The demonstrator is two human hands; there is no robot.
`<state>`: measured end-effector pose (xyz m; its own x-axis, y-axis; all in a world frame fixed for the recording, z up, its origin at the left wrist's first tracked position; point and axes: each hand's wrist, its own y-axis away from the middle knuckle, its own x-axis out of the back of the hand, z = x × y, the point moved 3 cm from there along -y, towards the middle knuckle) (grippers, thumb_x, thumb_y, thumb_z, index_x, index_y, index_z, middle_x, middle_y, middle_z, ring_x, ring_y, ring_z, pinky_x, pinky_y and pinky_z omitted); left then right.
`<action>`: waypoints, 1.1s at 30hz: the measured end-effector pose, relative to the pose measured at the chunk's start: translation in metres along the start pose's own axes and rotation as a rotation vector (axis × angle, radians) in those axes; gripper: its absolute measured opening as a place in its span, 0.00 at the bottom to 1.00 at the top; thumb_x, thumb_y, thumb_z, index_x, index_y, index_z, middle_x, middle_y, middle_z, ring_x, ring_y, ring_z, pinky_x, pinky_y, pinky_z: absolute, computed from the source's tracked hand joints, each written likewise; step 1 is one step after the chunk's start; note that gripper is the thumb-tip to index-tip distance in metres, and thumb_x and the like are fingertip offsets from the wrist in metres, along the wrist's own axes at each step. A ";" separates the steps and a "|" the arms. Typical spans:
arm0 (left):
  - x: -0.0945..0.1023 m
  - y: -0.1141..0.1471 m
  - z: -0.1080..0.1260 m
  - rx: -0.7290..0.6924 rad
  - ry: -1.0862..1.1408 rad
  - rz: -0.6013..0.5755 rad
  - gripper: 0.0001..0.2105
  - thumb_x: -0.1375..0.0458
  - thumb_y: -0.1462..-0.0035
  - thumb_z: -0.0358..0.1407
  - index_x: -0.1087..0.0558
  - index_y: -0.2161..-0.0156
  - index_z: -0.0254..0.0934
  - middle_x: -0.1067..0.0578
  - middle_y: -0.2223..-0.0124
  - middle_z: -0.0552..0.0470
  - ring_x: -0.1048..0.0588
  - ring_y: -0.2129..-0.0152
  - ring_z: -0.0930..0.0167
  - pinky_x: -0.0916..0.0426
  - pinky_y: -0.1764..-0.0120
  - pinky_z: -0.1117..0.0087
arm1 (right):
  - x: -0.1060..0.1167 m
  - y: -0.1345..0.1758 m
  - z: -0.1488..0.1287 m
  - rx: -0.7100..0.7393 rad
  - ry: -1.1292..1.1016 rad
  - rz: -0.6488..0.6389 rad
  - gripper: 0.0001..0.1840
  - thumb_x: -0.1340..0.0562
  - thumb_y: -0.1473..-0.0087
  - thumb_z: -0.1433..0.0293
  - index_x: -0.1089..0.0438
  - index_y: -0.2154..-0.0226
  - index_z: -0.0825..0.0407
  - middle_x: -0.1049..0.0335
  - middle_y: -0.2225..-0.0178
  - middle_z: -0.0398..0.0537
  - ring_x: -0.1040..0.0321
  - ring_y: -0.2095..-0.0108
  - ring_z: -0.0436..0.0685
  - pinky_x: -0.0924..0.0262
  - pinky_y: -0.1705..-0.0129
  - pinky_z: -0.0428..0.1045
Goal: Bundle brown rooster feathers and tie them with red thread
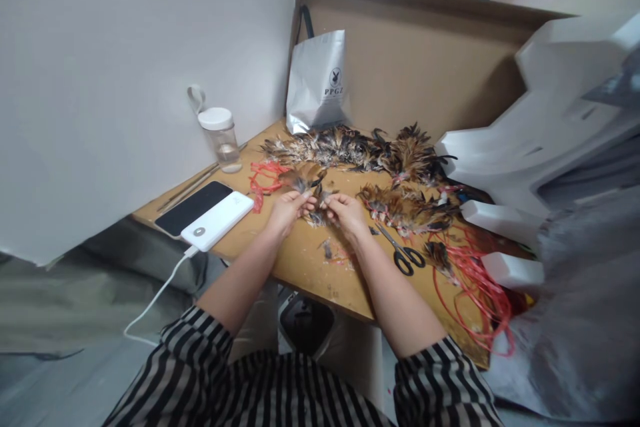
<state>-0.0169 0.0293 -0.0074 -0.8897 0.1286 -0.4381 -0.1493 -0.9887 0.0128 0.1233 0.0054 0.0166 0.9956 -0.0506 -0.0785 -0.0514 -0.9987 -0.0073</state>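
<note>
My left hand [289, 211] is pinched on a small bunch of brown feathers [303, 178], which fans out above the fingers. Close on its right, my right hand [346, 212] is also closed in a pinch, at darker feathers [324, 200] between the two hands; how much each hand grips is partly hidden by the fingers. Feather bits [327, 250] and red scraps lie on the wooden table [305, 274] below them. To the right of my right hand rest black-handled scissors [403, 254] and a pile of feather bunches [407, 207].
A long row of feather bunches [340, 147] lies at the back, before a silver bag [317, 84]. Red string is at left [267, 176] and right [477, 274]. A lidded jar [223, 140], phone [195, 206] and cabled power bank [220, 220] stand left. White foam [500, 147] borders the right.
</note>
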 end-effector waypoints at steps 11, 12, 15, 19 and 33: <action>-0.010 0.007 -0.004 0.115 -0.033 -0.163 0.13 0.36 0.59 0.39 0.27 0.72 0.28 0.25 0.75 0.46 0.30 0.82 0.78 0.37 0.78 0.78 | -0.003 -0.002 0.007 0.209 0.046 0.104 0.13 0.38 0.61 0.61 0.32 0.74 0.54 0.34 0.78 0.42 0.41 0.78 0.47 0.45 0.74 0.44; -0.010 0.008 -0.004 0.117 -0.034 -0.164 0.13 0.36 0.59 0.39 0.27 0.73 0.28 0.26 0.76 0.46 0.31 0.83 0.78 0.37 0.79 0.78 | -0.003 -0.002 0.008 0.225 0.064 0.107 0.13 0.38 0.61 0.61 0.32 0.74 0.55 0.33 0.78 0.42 0.40 0.77 0.48 0.45 0.73 0.44; -0.011 0.009 -0.004 0.122 -0.041 -0.174 0.13 0.36 0.60 0.39 0.27 0.74 0.29 0.26 0.76 0.46 0.31 0.83 0.78 0.38 0.80 0.78 | -0.002 -0.003 0.009 0.259 0.099 0.120 0.14 0.39 0.60 0.61 0.32 0.74 0.55 0.33 0.76 0.43 0.40 0.76 0.48 0.43 0.71 0.45; -0.012 0.009 -0.005 0.126 -0.059 -0.200 0.13 0.36 0.59 0.40 0.27 0.74 0.29 0.27 0.78 0.47 0.32 0.84 0.79 0.39 0.80 0.79 | -0.002 -0.004 0.011 0.284 0.099 0.112 0.13 0.39 0.59 0.61 0.32 0.73 0.54 0.34 0.76 0.43 0.40 0.76 0.48 0.44 0.71 0.45; -0.014 0.007 -0.001 -0.056 -0.278 -0.207 0.12 0.38 0.58 0.40 0.26 0.75 0.31 0.26 0.79 0.48 0.31 0.86 0.76 0.37 0.79 0.76 | -0.002 0.000 0.002 0.279 0.148 0.049 0.14 0.38 0.61 0.60 0.36 0.79 0.54 0.40 0.82 0.39 0.45 0.79 0.46 0.48 0.75 0.43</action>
<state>-0.0048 0.0203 -0.0014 -0.9277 0.3352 -0.1645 -0.3218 -0.9412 -0.1030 0.1208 0.0051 0.0149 0.9909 -0.1197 0.0607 -0.0981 -0.9545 -0.2815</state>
